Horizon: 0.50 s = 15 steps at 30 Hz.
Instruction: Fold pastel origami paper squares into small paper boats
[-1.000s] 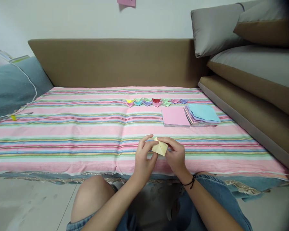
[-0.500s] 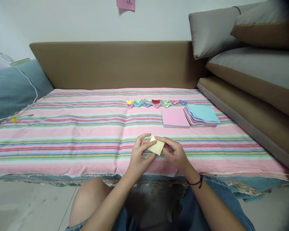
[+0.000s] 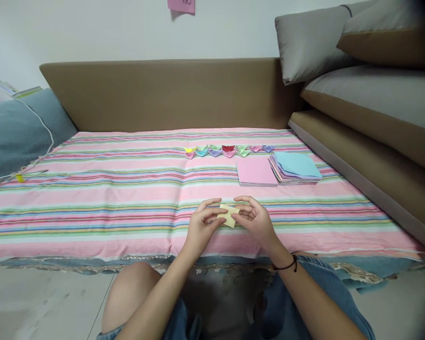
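Observation:
A small folded pale yellow paper (image 3: pixel 228 216) is held just above the striped cloth (image 3: pixel 109 203), near its front edge. My left hand (image 3: pixel 201 227) pinches its left side with thumb and fingers. My right hand (image 3: pixel 255 221) pinches its right side, a black band on that wrist. Farther back lies a row of several small folded paper shapes (image 3: pixel 228 150) in mixed colours. To their right rest a pink paper stack (image 3: pixel 255 172) and a mixed stack topped with a blue sheet (image 3: pixel 295 166).
The brown sofa back (image 3: pixel 170 92) runs behind the cloth. Grey and brown cushions (image 3: pixel 368 89) pile up at the right. A blue-grey pillow (image 3: pixel 17 127) with a white cable (image 3: pixel 38 151) lies at the left. My knees and the tiled floor (image 3: pixel 38 302) are below.
Both hands have lowered the yellow paper a little toward the cloth and turned it flatter. The view shifted slightly.

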Each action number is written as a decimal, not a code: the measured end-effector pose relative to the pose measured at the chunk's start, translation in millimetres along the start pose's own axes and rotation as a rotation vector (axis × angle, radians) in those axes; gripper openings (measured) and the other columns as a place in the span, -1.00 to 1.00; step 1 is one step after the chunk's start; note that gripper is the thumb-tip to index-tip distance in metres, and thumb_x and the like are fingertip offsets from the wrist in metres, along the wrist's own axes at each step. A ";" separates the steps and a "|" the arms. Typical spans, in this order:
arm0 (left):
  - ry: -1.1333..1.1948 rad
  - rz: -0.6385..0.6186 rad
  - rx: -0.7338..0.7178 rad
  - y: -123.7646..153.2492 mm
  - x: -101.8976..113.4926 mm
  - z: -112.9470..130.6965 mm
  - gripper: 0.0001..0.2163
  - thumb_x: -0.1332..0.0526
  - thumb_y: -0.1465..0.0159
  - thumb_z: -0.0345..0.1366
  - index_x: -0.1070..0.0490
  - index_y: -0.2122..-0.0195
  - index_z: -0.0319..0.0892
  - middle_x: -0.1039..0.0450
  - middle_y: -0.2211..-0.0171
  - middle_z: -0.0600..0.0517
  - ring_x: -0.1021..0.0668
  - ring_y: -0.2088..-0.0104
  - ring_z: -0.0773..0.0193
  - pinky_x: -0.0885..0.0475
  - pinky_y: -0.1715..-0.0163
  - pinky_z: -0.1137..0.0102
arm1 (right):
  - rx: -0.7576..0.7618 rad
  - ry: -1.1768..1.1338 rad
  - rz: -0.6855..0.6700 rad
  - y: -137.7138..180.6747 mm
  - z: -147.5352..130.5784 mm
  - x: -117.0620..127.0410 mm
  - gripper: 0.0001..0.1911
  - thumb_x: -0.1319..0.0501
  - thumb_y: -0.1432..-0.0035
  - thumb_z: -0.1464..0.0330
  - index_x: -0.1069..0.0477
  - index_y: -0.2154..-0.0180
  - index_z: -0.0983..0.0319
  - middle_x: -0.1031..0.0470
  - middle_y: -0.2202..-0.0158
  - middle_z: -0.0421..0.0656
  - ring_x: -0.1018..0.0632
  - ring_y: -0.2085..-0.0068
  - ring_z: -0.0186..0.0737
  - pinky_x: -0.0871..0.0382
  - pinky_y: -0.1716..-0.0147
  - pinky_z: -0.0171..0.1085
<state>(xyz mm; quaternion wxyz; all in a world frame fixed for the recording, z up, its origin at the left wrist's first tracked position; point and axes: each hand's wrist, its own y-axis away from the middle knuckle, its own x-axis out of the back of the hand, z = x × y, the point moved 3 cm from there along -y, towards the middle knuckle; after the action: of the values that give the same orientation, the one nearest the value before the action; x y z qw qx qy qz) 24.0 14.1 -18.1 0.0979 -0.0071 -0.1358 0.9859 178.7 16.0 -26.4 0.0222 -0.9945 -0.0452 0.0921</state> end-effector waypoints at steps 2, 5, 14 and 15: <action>-0.040 0.018 -0.011 -0.6 0.5 1.4 -0.84 -0.33 -0.07 -0.26 -0.54 0.31 -0.16 -0.38 0.09 -0.10 -0.50 0.12 0.14 -0.53 0.26 0.32 | 0.008 0.026 -0.001 0.2 -0.1 -0.8 -0.59 -0.34 0.10 0.29 -0.29 0.18 0.19 -0.52 0.40 -0.19 -0.52 0.46 -0.29 -0.41 0.47 -0.31; -0.100 0.061 -0.006 -0.9 0.4 2.2 -0.83 -0.34 -0.05 -0.27 -0.52 0.31 -0.17 -0.47 0.24 -0.07 -0.52 0.21 0.19 -0.49 0.31 0.38 | 0.035 0.077 0.008 0.8 0.4 -1.7 -0.63 -0.33 0.08 0.29 -0.29 0.20 0.21 -0.45 0.50 -0.25 -0.45 0.54 -0.34 -0.35 0.54 -0.34; 0.201 0.227 0.164 -0.6 4.7 -4.6 -0.71 -0.37 -0.02 -0.30 -0.23 0.37 -0.16 -0.41 0.57 0.16 -0.46 0.58 0.43 -0.34 0.56 0.56 | 0.036 0.088 -0.078 2.8 4.8 -8.3 -0.60 -0.35 0.09 0.36 -0.30 0.18 0.20 -0.44 0.48 -0.28 -0.47 0.51 -0.39 -0.33 0.53 -0.41; 0.207 0.244 0.166 -0.9 6.3 -4.6 -0.72 -0.37 -0.03 -0.29 -0.27 0.34 -0.16 -0.41 0.57 0.17 -0.46 0.58 0.43 -0.35 0.55 0.56 | 0.013 0.070 -0.097 2.4 6.5 -9.2 -0.57 -0.37 0.12 0.35 -0.30 0.18 0.20 -0.47 0.47 -0.27 -0.50 0.48 -0.35 -0.37 0.49 -0.39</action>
<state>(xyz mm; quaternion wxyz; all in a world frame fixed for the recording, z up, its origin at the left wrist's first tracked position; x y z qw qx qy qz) 18.2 17.5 -22.2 -0.0087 -0.1167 -0.0411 0.9923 168.8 13.0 -31.2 0.0345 -0.9936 -0.0919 0.0564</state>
